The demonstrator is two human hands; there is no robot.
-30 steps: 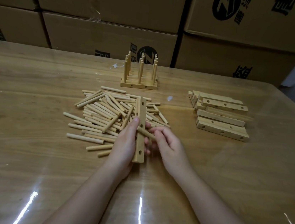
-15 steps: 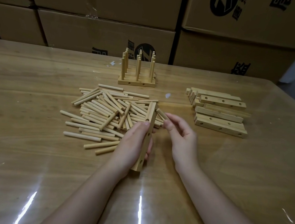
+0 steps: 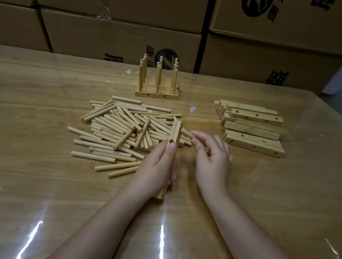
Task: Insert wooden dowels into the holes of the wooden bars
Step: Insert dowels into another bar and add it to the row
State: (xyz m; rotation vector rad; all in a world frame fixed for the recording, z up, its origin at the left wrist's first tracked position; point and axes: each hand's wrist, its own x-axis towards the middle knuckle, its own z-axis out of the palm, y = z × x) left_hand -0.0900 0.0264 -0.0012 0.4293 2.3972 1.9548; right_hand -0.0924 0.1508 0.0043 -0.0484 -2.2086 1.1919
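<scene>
- Gripping the pale rectangular wooden bar (image 3: 175, 132) around its near half, the left hand (image 3: 157, 166) curls its fingers round the wood and lays the thumb along the top face. The bar points away from the person, its far end raised over the heap, with a round hole showing just beyond the thumb tip.
- Right hand (image 3: 211, 160) pinches a short light-wood dowel (image 3: 187, 133) between thumb and forefinger, the other fingers loosely bent. The dowel's other end meets the bar's right side; whether it sits in a hole cannot be told.
- Loose heap of round wooden dowels (image 3: 122, 130) lies left of and beneath the bar's far end.
- Stack of drilled wooden bars (image 3: 254, 128) lies to the right, well apart from both hands.
- Assembled bars with upright dowels (image 3: 158, 84) stand beyond the heap.
- Glossy wooden table (image 3: 30, 176) carries everything; printed brown cardboard boxes (image 3: 121, 39) line its far edge.
</scene>
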